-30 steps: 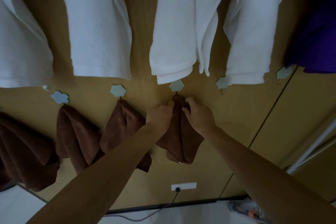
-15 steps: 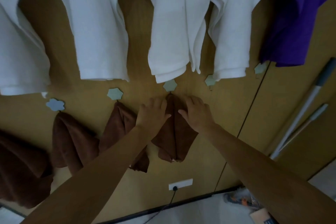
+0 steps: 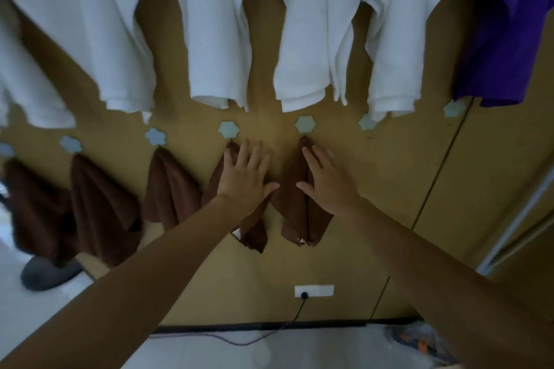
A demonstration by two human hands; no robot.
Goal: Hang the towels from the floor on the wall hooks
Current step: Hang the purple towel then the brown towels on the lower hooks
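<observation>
Several brown towels hang from pale flower-shaped hooks on the tan wall. The rightmost brown towel (image 3: 295, 213) hangs from a hook (image 3: 305, 124). My right hand (image 3: 326, 180) lies flat on that towel's right side, fingers straight. My left hand (image 3: 247, 174) is spread flat over the neighbouring brown towel (image 3: 254, 231) under another hook (image 3: 228, 129). Two more brown towels (image 3: 169, 189) (image 3: 99, 207) hang further left. Two hooks to the right (image 3: 366, 122) (image 3: 453, 108) carry nothing.
White towels (image 3: 302, 39) and a purple towel (image 3: 506, 33) hang in an upper row. A wall socket (image 3: 314, 290) with a dark cable sits low on the wall. A grey slipper (image 3: 49, 274) lies on the pale floor at left. Poles lean at the right edge (image 3: 515, 225).
Both hands let go of the top of the rightmost towel and opened flat. My left hand moved left onto the neighbouring towel. The view swung left and down.
</observation>
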